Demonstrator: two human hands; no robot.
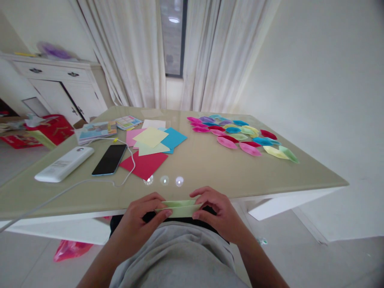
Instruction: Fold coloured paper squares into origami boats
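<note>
My left hand and my right hand pinch the two ends of a folded strip of light green paper, held just off the near edge of the table, above my lap. Both hands have their fingers closed on the strip. Farther out on the table lies a loose stack of coloured paper squares, with red, yellow, blue and pink sheets. To the right are several folded paper boats in pink, blue, green, yellow and red.
A black phone with a white cable lies left of the paper. A white power bank is farther left, booklets behind it. White cabinet and curtains stand beyond.
</note>
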